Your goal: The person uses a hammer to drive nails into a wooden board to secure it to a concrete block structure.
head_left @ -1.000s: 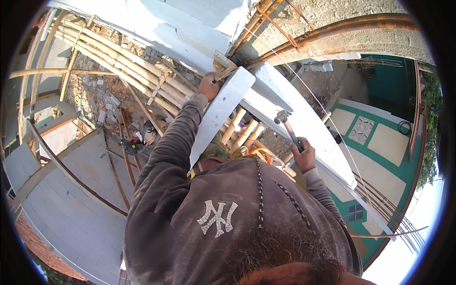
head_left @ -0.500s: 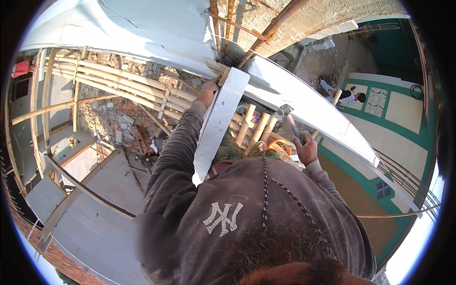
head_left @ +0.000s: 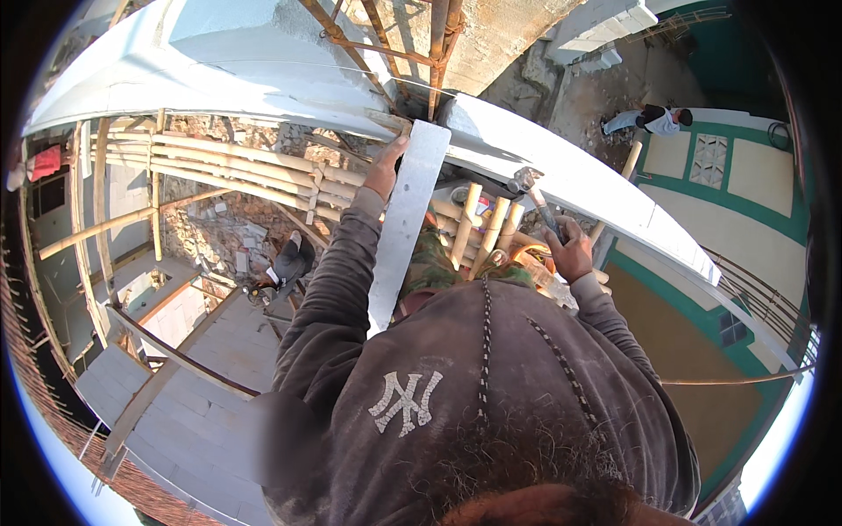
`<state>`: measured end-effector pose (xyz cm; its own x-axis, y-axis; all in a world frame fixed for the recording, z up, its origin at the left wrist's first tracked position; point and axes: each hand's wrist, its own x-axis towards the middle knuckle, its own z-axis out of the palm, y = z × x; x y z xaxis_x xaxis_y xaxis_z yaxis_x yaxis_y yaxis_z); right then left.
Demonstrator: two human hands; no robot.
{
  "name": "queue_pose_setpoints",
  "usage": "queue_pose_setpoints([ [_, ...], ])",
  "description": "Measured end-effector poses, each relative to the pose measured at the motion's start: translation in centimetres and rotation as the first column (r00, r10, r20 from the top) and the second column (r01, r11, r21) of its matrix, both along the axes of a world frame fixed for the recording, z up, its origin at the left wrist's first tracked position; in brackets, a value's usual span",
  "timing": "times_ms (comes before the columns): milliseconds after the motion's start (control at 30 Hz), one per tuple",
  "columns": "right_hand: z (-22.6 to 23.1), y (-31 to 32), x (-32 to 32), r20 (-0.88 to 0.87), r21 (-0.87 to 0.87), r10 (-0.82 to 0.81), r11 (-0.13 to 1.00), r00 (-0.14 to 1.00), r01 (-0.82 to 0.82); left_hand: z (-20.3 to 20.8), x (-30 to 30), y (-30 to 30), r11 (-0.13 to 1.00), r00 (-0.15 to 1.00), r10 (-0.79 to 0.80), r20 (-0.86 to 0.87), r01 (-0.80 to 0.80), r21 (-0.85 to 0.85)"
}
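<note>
My left hand (head_left: 383, 170) grips the left edge of a long, pale grey block (head_left: 410, 219) near its far end. The block stands close in front of my body, reaching from the white wall top back toward my waist. Its far side is hidden, and so are some of my left fingertips. Closed around the handle of a hammer (head_left: 542, 206), my right hand (head_left: 574, 252) is to the right of the block. The hammer's metal head points up and left, near the white wall ledge (head_left: 579, 167), with a small gap visible between them.
Bamboo poles (head_left: 254, 162) run across at left, and short upright bamboo pieces (head_left: 488, 230) stand before me. Rusty rods (head_left: 438, 53) rise at the wall joint. Far below are rubble (head_left: 237, 241), a grey block floor (head_left: 202, 377) and a person (head_left: 653, 120) at right.
My view has turned slightly, and the block now looks more upright, showing less of its side. My left hand has shifted along its edge. The hammer stays in my right hand.
</note>
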<state>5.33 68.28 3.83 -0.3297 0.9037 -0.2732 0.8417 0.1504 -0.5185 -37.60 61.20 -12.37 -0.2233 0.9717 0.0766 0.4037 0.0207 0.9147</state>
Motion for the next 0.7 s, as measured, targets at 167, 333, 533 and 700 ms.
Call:
queue_pose_setpoints([
  [167, 1.5, 2.7, 0.2, 0.054, 0.019, 0.038, 0.999, 0.998, -0.039, 3.8, 0.7, 1.1, 0.971, 0.971, 0.081, 0.225, -0.025, -0.240],
  [333, 3.6, 5.6, 1.5, 0.039, 0.122, 0.265, 0.956, 0.963, -0.268, 1.5, 1.3, 1.2, 0.971, 0.952, 0.219, 0.214, -0.192, -0.140],
  [533, 3.5, 8.9, 2.0, 0.112, 0.164, 0.306, 0.933, 0.945, -0.322, -0.5, -0.5, 0.9, 0.999, 0.978, 0.014, -0.208, -0.023, -0.040],
  [700, 3.0, 11.1, 1.0, 0.130, 0.175, 0.302, 0.930, 0.944, -0.322, -0.7, -0.6, 1.1, 1.000, 0.941, 0.020, -0.339, -0.019, 0.008],
])
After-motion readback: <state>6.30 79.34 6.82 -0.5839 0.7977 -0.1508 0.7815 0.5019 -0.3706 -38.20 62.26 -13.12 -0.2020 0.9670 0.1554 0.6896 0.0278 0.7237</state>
